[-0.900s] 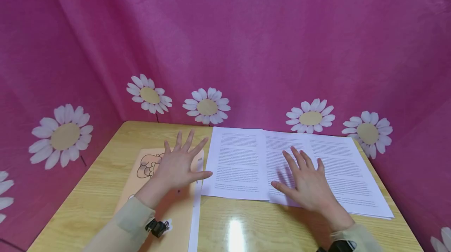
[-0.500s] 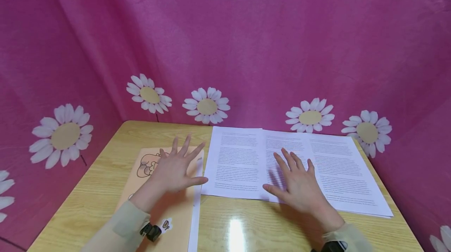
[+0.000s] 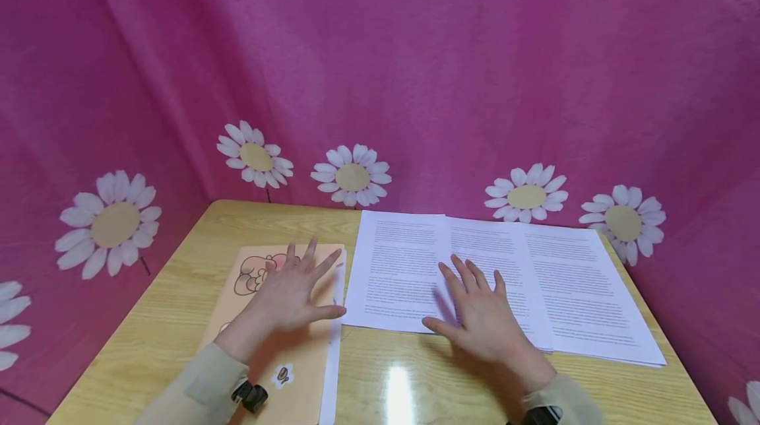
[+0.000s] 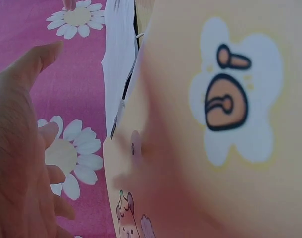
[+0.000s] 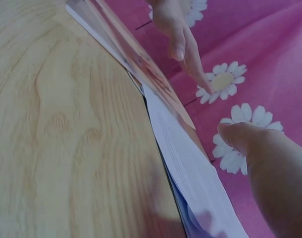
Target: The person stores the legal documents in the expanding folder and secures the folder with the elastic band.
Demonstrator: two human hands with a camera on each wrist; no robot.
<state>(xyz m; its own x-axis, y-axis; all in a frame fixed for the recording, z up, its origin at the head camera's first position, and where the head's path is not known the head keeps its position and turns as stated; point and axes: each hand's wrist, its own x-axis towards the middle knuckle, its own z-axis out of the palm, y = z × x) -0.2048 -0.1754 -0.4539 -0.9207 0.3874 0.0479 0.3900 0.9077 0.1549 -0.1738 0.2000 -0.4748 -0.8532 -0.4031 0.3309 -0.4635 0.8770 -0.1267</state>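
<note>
My left hand (image 3: 287, 296) hovers over a peach-coloured cartoon folder (image 3: 305, 356), fingers spread and palm down, casting a shadow on the cover. The same folder (image 4: 166, 198) fills most of the left wrist view, with a flower-shaped print near the camera. To the right, my right hand (image 3: 483, 319) hangs with spread fingers above the printed sheets, partly hiding the middle sheet (image 3: 489, 240). Beside it lie a left sheet (image 3: 400, 280) and a right sheet (image 3: 594, 306), edges overlapping. Neither hand holds anything. In the right wrist view my right thumb (image 5: 270, 153) shows above the paper edges.
A wooden table (image 3: 380, 372) carries the folder and papers. White page edges (image 3: 331, 372) stick out along the folder's right side. A magenta cloth (image 3: 415, 82) with printed daisies rises behind the table and along both sides.
Both hands have drawn back a little toward the near edge, and the right hand has also shifted left across the sheets. Folder and papers lie as before; the head view has tilted slightly.
</note>
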